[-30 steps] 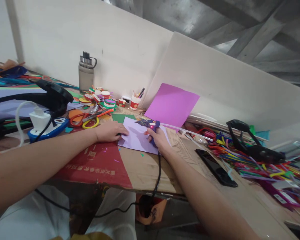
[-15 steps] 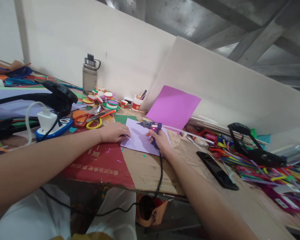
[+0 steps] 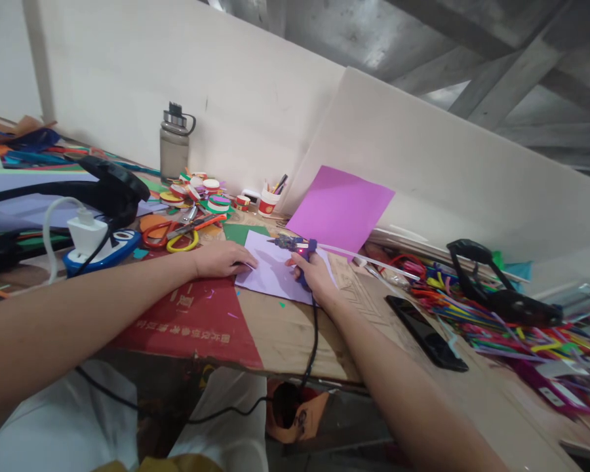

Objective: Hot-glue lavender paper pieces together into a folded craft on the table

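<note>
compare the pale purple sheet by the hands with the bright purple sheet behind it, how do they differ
The pale purple sheet is soft lilac; the bright purple sheet is a much stronger colour.
The pale purple sheet lies on the cardboard; the bright purple sheet slopes up, apparently against the white board.
The left hand rests at the pale purple sheet; neither hand touches the bright purple sheet.
Both look plain and straight-edged.

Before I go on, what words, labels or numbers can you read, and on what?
Red cardboard: small Chinese line, perhaps "圖片"; the rest too blurred.
Red cardboard, larger characters: too blurred.
Paper cup: red emblem, too small.
Nothing else readable.
</note>
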A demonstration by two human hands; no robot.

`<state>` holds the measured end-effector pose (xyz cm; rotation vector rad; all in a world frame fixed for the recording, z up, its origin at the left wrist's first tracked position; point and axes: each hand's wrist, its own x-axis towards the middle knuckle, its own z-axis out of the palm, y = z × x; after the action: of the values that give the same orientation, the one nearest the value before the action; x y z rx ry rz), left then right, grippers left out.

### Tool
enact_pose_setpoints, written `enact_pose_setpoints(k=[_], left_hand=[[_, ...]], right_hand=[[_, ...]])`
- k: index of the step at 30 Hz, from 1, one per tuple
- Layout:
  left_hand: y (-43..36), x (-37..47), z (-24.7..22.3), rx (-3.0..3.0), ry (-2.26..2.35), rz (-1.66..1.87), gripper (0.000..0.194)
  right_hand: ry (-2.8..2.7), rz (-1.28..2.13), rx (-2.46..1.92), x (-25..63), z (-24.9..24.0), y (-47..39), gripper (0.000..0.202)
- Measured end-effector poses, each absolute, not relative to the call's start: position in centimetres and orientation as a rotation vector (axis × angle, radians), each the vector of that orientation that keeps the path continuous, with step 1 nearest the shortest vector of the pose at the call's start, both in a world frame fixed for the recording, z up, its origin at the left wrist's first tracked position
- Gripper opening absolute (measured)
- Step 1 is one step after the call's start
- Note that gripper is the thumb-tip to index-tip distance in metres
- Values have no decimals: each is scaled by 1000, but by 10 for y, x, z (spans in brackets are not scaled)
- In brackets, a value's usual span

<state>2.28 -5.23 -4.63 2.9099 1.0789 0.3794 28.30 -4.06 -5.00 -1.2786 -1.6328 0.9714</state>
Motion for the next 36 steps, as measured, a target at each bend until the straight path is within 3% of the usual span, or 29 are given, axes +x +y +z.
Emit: enact_pose_setpoints(k=[4, 28, 36], left_hand=[[-54, 23, -43, 2923, 1132, 339, 41], [-50, 16, -47, 2900, 1072, 508, 24], [-46, 24, -45, 2802, 1452, 352, 30]], right_hand=[[-1637, 967, -1266, 283, -50, -41, 33], [-1656, 947, -1297, 282, -45, -44, 28], [-1632, 996, -1240, 280, -37, -48, 21]])
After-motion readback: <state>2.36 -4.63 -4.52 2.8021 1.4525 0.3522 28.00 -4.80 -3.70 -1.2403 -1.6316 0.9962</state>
